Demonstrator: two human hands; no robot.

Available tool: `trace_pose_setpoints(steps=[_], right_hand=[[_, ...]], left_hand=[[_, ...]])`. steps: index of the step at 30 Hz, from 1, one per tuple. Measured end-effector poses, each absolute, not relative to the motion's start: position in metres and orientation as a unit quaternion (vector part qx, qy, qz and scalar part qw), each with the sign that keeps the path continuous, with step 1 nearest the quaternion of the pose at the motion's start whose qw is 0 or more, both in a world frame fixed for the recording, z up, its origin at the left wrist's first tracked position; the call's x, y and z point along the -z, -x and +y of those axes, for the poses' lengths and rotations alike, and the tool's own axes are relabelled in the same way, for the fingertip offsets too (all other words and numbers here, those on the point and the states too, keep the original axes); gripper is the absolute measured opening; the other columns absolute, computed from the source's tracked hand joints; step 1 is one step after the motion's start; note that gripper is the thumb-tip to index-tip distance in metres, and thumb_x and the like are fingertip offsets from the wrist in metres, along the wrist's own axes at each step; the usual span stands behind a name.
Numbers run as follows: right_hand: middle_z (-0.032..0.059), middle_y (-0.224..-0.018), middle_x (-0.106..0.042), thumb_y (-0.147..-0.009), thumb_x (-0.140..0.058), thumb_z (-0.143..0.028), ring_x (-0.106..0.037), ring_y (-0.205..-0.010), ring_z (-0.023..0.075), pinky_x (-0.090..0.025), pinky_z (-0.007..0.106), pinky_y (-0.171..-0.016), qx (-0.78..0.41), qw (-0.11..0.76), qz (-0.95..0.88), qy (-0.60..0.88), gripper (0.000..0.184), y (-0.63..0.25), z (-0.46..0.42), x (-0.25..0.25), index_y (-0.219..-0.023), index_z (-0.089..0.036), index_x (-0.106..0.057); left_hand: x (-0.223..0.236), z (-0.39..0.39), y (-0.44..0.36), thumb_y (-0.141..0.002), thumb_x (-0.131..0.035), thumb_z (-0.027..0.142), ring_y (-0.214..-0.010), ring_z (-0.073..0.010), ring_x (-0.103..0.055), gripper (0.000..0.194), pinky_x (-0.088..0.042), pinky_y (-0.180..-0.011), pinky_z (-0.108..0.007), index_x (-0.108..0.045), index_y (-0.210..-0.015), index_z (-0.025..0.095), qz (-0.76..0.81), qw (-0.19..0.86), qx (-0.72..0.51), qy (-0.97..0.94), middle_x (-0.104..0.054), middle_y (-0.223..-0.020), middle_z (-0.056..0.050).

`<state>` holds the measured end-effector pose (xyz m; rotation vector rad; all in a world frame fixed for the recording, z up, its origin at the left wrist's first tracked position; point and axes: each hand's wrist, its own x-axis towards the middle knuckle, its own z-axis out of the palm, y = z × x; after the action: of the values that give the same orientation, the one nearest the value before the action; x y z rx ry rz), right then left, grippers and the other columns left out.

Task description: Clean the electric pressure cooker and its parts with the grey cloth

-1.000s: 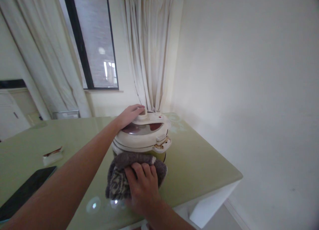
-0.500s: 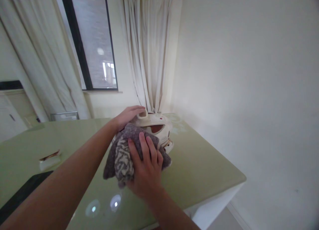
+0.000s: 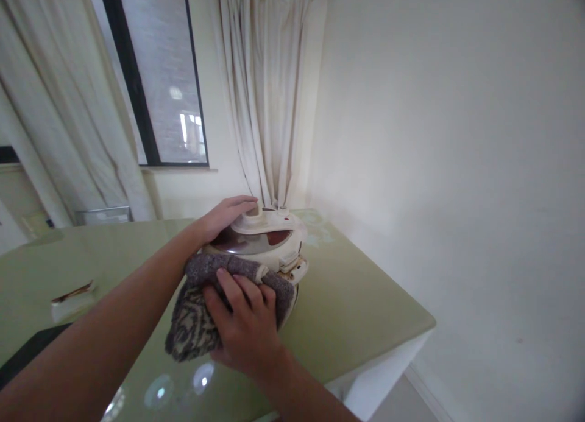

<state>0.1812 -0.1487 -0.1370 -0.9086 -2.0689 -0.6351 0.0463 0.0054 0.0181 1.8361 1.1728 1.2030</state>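
Observation:
A white, rounded electric cooker (image 3: 297,233) with a shiny see-through window in its lid stands on the green-topped table. My left hand (image 3: 223,218) lies across the top of its lid, fingers stretched and curled over the raised lid handle (image 3: 252,217). In my right hand (image 3: 244,318) is a grey patterned cloth (image 3: 194,324), bunched up and pressed against the cooker's front side. My right fingers are bent over the cloth, which hides the cooker's lower front. Brownish stains mark a small latch-like part (image 3: 297,271) at the cooker's right front.
The green tabletop (image 3: 356,300) ends at a rounded right corner, near a white wall (image 3: 448,166). On the left lie a small white packet (image 3: 70,301) and a dark flat object (image 3: 31,352). Curtains (image 3: 260,93) and a window (image 3: 164,75) are behind.
My right hand and the cloth have moved down and left over the cooker's front, uncovering the lid window. My left hand stays on the lid. The whole view has shifted slightly.

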Motion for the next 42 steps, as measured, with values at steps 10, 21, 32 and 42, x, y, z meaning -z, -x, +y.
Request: trace_pose_setpoints(steps=[10, 21, 32, 42], right_hand=[[0.0053, -0.116, -0.057, -0.075, -0.076, -0.059, -0.052, -0.103, 0.0262, -0.043, 0.045, -0.095, 0.19, 0.461, -0.797, 0.341, 0.044, -0.266, -0.145, 0.218, -0.11, -0.032, -0.072], [0.0075, -0.132, -0.058, -0.077, -0.078, -0.056, -0.05, -0.113, 0.0316, -0.038, 0.049, -0.097, 0.156, 0.397, -0.803, 0.417, 0.061, -0.183, -0.16, 0.154, -0.132, -0.034, -0.066], [0.0047, -0.116, -0.061, -0.071, -0.079, -0.058, -0.051, -0.103, 0.0273, -0.033, 0.046, -0.098, 0.166, 0.412, -0.814, 0.374, 0.052, -0.221, -0.165, 0.198, -0.115, -0.031, -0.071], [0.0073, -0.124, -0.058, -0.076, -0.074, -0.061, -0.047, -0.107, 0.0302, -0.035, 0.046, -0.095, 0.178, 0.367, -0.838, 0.362, 0.063, -0.204, -0.156, 0.188, -0.131, -0.032, -0.069]], left_hand=[[-0.017, 0.005, -0.047, -0.08, -0.069, 0.063, -0.125, -0.0319, -0.066, 0.052, -0.046, -0.116, -0.042, -0.084, -0.113, 0.026, 0.459, 0.269, -0.444, -0.721, -0.079, -0.129, -0.005], [-0.015, 0.009, -0.046, -0.079, -0.071, 0.062, -0.13, -0.0316, -0.064, 0.053, -0.041, -0.12, -0.042, -0.083, -0.114, 0.025, 0.461, 0.276, -0.453, -0.711, -0.078, -0.134, -0.005], [-0.016, 0.006, -0.046, -0.079, -0.07, 0.062, -0.127, -0.0313, -0.066, 0.055, -0.045, -0.117, -0.041, -0.082, -0.117, 0.024, 0.461, 0.282, -0.445, -0.714, -0.079, -0.131, -0.006], [-0.017, 0.005, -0.049, -0.079, -0.069, 0.064, -0.124, -0.0305, -0.068, 0.054, -0.046, -0.114, -0.04, -0.083, -0.114, 0.025, 0.457, 0.272, -0.448, -0.718, -0.08, -0.128, -0.006]])
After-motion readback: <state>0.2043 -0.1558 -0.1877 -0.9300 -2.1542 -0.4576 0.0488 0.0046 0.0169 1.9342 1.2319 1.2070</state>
